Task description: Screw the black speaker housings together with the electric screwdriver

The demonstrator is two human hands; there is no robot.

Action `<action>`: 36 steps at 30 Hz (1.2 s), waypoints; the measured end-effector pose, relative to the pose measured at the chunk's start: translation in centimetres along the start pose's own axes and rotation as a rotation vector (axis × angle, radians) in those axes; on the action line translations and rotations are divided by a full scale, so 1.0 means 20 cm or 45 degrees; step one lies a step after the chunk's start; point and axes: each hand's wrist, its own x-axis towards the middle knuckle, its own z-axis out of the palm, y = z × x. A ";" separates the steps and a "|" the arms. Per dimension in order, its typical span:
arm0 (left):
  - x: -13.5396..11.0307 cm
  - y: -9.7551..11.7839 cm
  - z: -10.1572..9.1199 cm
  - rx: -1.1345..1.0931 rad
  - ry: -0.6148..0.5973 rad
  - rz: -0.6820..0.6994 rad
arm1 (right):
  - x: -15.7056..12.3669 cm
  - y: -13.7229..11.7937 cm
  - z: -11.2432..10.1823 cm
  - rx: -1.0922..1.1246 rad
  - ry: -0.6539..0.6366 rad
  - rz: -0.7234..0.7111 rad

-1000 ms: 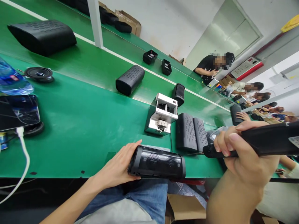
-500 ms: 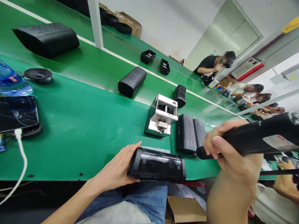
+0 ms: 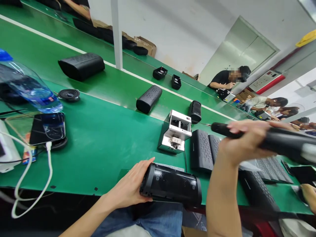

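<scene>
My left hand [image 3: 134, 184] grips the left end of a black speaker housing [image 3: 172, 184], which lies on its side at the table's front edge. The thumb is below and the fingers are over the top. My right hand [image 3: 247, 138] is closed around a black electric screwdriver [image 3: 283, 138], held up above the table to the right. Its bit points left, clear of the housing. Behind the housing stands a silver screw feeder [image 3: 175, 131]. Black patterned covers [image 3: 201, 149] stand to the right of the feeder.
On the left are a water bottle [image 3: 32, 85], a phone [image 3: 48, 128] with a white cable [image 3: 50, 164], and a round speaker driver [image 3: 69, 94]. Black speaker shells [image 3: 149, 98] sit along the green conveyor [image 3: 118, 82]. Across it a person [image 3: 225, 79] works; another person's hand [image 3: 309, 194] shows at right.
My right hand has lifted the screwdriver up and away from the right end of the housing. My left hand keeps its grip on the housing. The view has shifted.
</scene>
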 end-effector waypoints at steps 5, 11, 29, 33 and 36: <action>0.00 0.00 0.00 -0.006 -0.026 -0.019 | -0.04 -0.03 0.02 0.094 0.019 -0.151; 0.01 0.01 0.00 -0.027 -0.034 -0.021 | -0.14 -0.16 0.00 0.152 -0.261 0.088; 0.02 0.01 -0.01 -0.013 -0.029 0.009 | -0.23 -0.03 0.05 -0.034 -0.327 0.320; 0.02 0.01 -0.01 0.008 -0.026 0.014 | -0.16 -0.18 -0.10 -0.082 -0.280 0.290; 0.01 0.00 0.00 0.011 -0.013 0.005 | -0.12 -0.29 -0.21 -0.204 -0.223 0.257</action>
